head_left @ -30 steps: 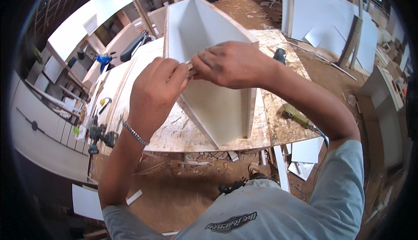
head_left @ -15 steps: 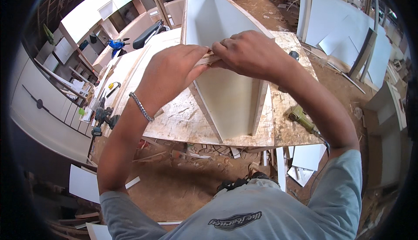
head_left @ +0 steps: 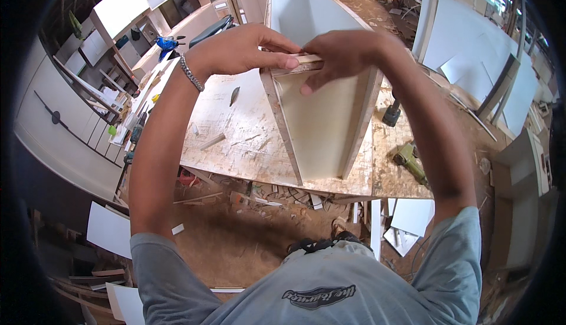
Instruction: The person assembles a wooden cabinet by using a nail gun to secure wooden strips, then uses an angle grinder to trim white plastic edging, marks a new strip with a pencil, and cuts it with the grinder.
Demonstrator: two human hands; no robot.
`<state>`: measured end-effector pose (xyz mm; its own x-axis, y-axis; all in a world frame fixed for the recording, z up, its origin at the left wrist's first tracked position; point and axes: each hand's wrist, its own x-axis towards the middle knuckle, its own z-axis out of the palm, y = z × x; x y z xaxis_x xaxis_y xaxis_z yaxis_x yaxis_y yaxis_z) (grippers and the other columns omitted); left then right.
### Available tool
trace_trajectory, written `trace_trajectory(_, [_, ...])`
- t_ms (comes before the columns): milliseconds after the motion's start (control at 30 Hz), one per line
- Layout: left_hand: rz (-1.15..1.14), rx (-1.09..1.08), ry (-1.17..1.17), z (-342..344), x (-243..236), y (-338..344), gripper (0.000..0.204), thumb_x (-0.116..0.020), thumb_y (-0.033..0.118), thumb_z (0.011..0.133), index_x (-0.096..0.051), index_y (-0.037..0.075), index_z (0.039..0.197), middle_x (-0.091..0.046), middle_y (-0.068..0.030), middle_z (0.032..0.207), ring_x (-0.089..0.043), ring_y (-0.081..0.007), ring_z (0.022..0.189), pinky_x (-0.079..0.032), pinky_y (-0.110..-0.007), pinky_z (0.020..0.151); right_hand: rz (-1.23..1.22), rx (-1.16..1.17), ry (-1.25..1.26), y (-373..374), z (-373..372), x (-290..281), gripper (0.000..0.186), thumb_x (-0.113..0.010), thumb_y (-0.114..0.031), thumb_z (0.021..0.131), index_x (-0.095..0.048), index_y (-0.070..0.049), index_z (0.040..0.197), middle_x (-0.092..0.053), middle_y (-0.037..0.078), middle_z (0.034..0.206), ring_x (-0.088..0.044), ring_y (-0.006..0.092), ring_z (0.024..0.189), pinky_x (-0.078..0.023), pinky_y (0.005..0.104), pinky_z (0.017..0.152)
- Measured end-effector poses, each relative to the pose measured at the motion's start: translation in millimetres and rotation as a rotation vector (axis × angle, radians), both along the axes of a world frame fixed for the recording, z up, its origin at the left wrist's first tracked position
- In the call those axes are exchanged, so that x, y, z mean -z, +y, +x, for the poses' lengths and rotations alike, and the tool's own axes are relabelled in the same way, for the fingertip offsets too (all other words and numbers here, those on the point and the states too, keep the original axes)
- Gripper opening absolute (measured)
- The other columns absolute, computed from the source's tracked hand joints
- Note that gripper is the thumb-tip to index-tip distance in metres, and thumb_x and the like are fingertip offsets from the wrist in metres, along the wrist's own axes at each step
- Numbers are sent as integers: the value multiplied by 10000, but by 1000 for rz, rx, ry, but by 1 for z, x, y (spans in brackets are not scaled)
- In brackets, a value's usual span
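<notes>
A tall narrow box (head_left: 326, 125) of pale panels with raw wooden edges lies on the workbench (head_left: 236, 148), its tapering near end toward me. Both my hands meet over the top edge of that end. My left hand (head_left: 244, 48), below a metal bracelet, has its thumb and fingers stretched apart at the wooden edge (head_left: 298, 66). Its fingertips come close to my right hand (head_left: 342, 56), which lies across the same edge. The right thumb points down in front of the yellowish panel; the other right fingers are mostly hidden beyond the edge and slightly blurred.
Right of the box lie a dark power tool (head_left: 391, 114) and a green power tool (head_left: 410, 160). Wood scraps (head_left: 213, 141) are on the bench's left part. Offcuts (head_left: 413, 216) litter the floor, large white sheets (head_left: 454, 42) lean at right, and a cabinet (head_left: 71, 130) stands at left.
My view has shifted, so the box sits higher in the picture. My hands, earlier bunched together at the edge, have loosened, with both thumbs now stretched out.
</notes>
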<state>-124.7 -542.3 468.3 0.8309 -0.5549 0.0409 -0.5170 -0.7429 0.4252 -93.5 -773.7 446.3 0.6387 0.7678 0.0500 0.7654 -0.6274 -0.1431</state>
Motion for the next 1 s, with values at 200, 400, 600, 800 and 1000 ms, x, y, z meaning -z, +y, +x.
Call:
trace_trajectory(200, [254,16,-439,-20,25,-27,576,-818,341,812,-638,-13,1229,-707,-189,1071,-676,-354,1021,-522,-434,952,206,167,-555,8,-33,56,634,-777,-446,822,-598,-34,1269,-700,151,1162,-685,320,1047,-518,412,954])
trace_trajectory(400, [151,-40,-988,-46,66,-32,448,-765,166,838,-631,36,1246,-637,-149,1167,-604,-328,1131,-485,-455,981,541,88,-930,7,-33,89,463,-710,-284,878,-581,-20,1235,-590,187,1328,-563,320,1243,-448,430,1015])
trace_trajectory(600, [122,-139,-973,-56,80,-43,468,-764,63,808,-625,27,1253,-579,-103,1153,-573,-284,1097,-486,-411,981,657,135,-895,9,-44,97,356,-685,-177,856,-582,-72,1181,-544,109,1055,-543,293,1018,-445,426,926])
trace_trajectory(800, [-44,-180,-1043,-46,102,-42,532,-762,-35,744,-620,67,1246,-551,-118,1150,-529,-318,1104,-453,-443,961,740,128,-860,9,-41,97,293,-699,-179,837,-552,-91,1075,-528,97,1013,-533,292,976,-443,416,870])
trace_trajectory(1000, [-195,-164,-1060,-28,111,-41,373,-644,16,793,-629,64,1162,-554,-116,1105,-512,-322,1052,-363,-458,970,777,170,-918,15,-30,98,258,-743,-185,781,-573,-98,954,-506,81,952,-516,283,918,-422,400,809])
